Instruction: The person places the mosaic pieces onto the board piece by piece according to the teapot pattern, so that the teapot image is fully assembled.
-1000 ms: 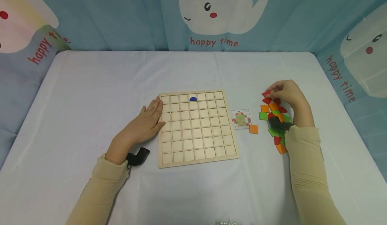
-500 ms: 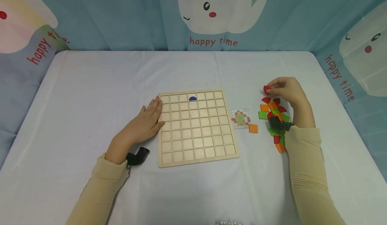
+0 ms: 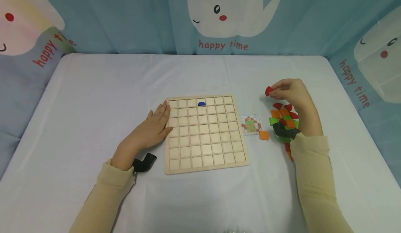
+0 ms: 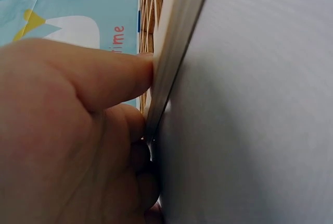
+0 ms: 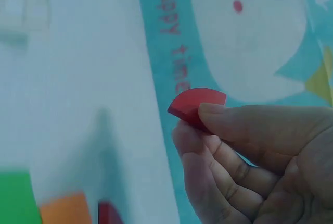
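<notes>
A light wooden grid board [image 3: 206, 161] lies mid-table, with a blue half-round piece [image 3: 202, 103] in a top-row cell. My left hand [image 3: 149, 130] rests flat along the board's left edge, fingers straight; in the left wrist view its thumb [image 4: 119, 75] touches the rim. My right hand [image 3: 289, 92] pinches a red quarter-round piece [image 5: 195, 104] between thumb and fingertips, raised above the table. Below that hand lies a pile of red, orange and green pieces [image 3: 284, 111], partly hidden by the wrist camera and sleeve.
A small printed pattern card [image 3: 250, 125] lies against the board's right side. An orange square piece [image 3: 264, 135] overlaps its lower corner. A blue curtain [image 3: 131, 17] with cartoon prints borders the back and sides of the white table [image 3: 109, 83].
My right hand has picked the red piece up from the top of the pile and moved it slightly up and left. My left hand has stayed at the board's edge.
</notes>
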`<state>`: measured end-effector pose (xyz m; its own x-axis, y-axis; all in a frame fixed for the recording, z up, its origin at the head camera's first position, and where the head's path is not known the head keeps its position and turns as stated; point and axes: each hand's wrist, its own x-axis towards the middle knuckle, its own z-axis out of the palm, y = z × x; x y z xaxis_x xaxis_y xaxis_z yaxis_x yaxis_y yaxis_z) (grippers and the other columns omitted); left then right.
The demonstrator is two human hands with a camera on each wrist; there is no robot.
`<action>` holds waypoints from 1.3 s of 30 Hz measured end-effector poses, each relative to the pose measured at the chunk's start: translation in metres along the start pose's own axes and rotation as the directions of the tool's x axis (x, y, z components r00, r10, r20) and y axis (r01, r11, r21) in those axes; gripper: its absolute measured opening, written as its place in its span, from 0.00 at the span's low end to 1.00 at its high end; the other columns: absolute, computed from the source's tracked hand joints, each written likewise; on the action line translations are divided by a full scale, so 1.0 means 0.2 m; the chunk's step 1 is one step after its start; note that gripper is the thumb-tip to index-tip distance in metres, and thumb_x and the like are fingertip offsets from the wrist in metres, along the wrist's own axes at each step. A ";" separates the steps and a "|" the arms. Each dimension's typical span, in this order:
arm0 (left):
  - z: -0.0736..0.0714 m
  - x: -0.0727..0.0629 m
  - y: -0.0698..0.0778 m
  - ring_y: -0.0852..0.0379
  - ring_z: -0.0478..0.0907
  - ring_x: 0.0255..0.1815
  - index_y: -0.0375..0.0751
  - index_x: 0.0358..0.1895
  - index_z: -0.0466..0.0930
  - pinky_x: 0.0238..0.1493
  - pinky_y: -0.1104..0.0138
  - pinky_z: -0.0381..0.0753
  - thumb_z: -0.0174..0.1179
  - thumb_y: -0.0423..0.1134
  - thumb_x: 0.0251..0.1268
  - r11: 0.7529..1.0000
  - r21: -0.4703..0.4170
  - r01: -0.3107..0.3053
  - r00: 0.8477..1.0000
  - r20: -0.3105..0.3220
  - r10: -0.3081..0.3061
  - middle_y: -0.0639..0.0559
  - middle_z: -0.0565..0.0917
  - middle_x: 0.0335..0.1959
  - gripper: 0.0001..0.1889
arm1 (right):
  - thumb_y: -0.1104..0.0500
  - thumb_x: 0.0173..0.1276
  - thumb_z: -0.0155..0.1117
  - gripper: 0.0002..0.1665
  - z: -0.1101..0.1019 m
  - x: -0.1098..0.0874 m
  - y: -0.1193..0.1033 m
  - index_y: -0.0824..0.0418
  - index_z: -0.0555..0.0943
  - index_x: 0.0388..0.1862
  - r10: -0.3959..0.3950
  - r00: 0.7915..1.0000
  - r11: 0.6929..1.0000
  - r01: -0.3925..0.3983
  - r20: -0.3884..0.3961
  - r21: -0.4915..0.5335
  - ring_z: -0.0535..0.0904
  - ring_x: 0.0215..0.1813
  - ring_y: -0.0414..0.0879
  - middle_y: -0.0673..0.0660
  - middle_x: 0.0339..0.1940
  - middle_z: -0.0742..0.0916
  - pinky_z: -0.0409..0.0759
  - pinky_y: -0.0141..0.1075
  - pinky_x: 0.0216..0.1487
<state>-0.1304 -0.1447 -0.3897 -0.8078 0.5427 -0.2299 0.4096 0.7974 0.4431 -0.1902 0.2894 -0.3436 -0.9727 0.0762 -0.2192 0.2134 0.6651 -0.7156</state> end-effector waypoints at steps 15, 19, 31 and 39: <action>0.01 -0.01 0.00 0.38 0.33 0.74 0.24 0.72 0.36 0.69 0.43 0.37 0.43 0.42 0.75 1.000 0.000 -0.014 1.000 -0.015 0.014 0.34 0.34 0.74 0.36 | 0.60 0.63 0.66 0.15 0.13 -0.05 -0.18 0.71 0.82 0.42 -0.097 0.995 0.992 0.095 0.015 0.085 0.77 0.43 0.49 0.51 0.31 0.87 0.72 0.42 0.49; 0.01 -0.01 0.01 0.39 0.33 0.75 0.25 0.72 0.35 0.70 0.44 0.37 0.43 0.42 0.75 1.000 0.011 -0.006 1.000 -0.016 0.006 0.34 0.34 0.75 0.36 | 0.60 0.62 0.67 0.13 0.17 -0.04 -0.23 0.69 0.83 0.41 -0.131 0.991 0.988 0.128 0.029 0.084 0.76 0.43 0.46 0.50 0.32 0.87 0.71 0.40 0.50; 0.00 0.00 0.01 0.39 0.33 0.74 0.24 0.72 0.36 0.70 0.44 0.37 0.44 0.42 0.75 1.000 0.024 0.010 1.000 -0.004 -0.010 0.34 0.34 0.74 0.36 | 0.65 0.62 0.67 0.11 0.28 -0.01 -0.33 0.71 0.82 0.41 -0.186 0.979 0.969 0.168 0.088 0.179 0.81 0.36 0.53 0.52 0.29 0.87 0.77 0.34 0.42; 0.01 0.00 0.00 0.41 0.32 0.75 0.25 0.72 0.34 0.70 0.45 0.36 0.43 0.43 0.75 0.999 0.030 0.017 1.000 -0.005 -0.017 0.35 0.33 0.75 0.37 | 0.67 0.63 0.65 0.10 0.34 0.00 -0.37 0.72 0.82 0.42 -0.190 0.972 0.964 0.159 0.137 0.214 0.83 0.37 0.55 0.54 0.30 0.87 0.81 0.39 0.42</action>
<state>-0.1296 -0.1437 -0.3917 -0.8169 0.5275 -0.2331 0.4082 0.8144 0.4125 -0.1993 0.1909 -0.3356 -0.9738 -0.1538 -0.1676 0.0709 0.4946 -0.8662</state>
